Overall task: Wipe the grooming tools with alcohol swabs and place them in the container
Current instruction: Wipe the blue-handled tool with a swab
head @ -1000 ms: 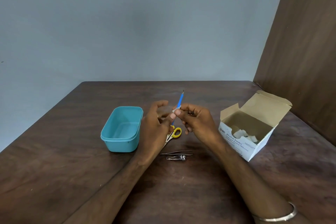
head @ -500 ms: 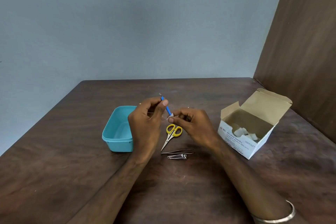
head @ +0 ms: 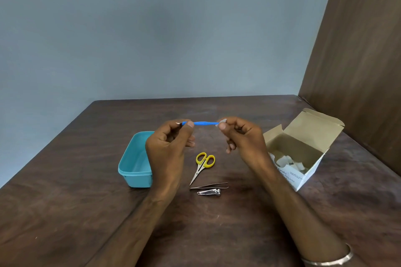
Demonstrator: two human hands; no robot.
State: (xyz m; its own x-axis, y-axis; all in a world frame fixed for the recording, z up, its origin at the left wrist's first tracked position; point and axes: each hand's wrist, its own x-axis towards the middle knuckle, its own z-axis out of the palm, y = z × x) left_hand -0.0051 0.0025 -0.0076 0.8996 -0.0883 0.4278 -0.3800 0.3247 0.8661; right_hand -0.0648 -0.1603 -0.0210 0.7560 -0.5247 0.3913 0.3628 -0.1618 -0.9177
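Fingers: the left hand [head: 167, 147] pinches the left end of a thin blue tool [head: 200, 123] between thumb and curled fingers [head: 190, 124]; the right hand [head: 243, 138] pinches a small white swab [head: 222, 121] around the tool's right end, its other fingers loosely curled.
Blue tool: held level, left to right, in the air above the counter [head: 227, 234], between the two hands; a short metal tip pokes out at its left end.
Container: a teal plastic tub [head: 135, 167], open on top, sits on the counter at the left, partly behind the left hand.
Scissors: small, with yellow handles [head: 205, 160], lying on the counter between the hands, point toward the viewer.
Tweezers: a slim metal pair [head: 209, 186] lies crosswise just nearer than the scissors.
Nail clipper: silver [head: 209, 192], just beside the tweezers on the near side.
Swab box: a white cardboard box [head: 303, 154] stands open at the right, white swabs inside.
Wrist: a metal bangle [head: 329, 260] circles the right wrist.
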